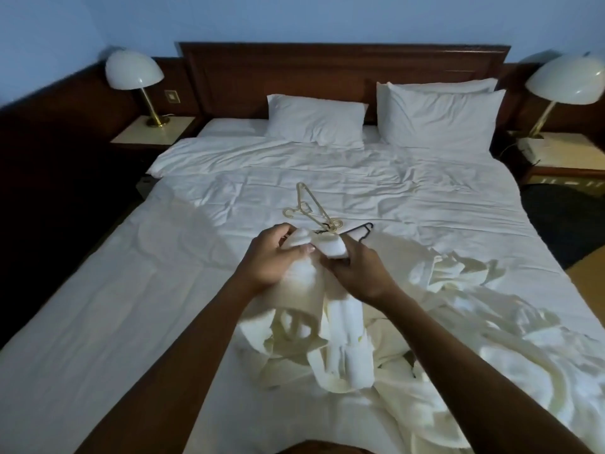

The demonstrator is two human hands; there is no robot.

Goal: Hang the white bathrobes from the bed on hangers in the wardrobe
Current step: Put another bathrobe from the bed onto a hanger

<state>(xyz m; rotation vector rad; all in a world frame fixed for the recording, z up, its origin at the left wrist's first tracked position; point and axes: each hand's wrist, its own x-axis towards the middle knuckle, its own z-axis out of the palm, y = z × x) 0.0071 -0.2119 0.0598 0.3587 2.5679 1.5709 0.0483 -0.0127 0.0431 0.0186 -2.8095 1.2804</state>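
A white bathrobe (314, 309) hangs lifted above the bed (131, 290), its lower part bunched on the sheet. My left hand (268, 257) grips the robe's collar from the left. My right hand (357, 270) holds the folded collar edge from the right. Just beyond my hands lie a gold hanger (307, 208) and a black hanger (360, 231), partly hidden behind the robe. More white bathrobe fabric (491, 326) lies crumpled on the bed's right side.
Pillows (435, 116) lean against the dark wooden headboard (327, 70). Bedside tables with dome lamps (134, 73) stand at both sides. Dark floor shows left and right of the bed. No wardrobe is in view.
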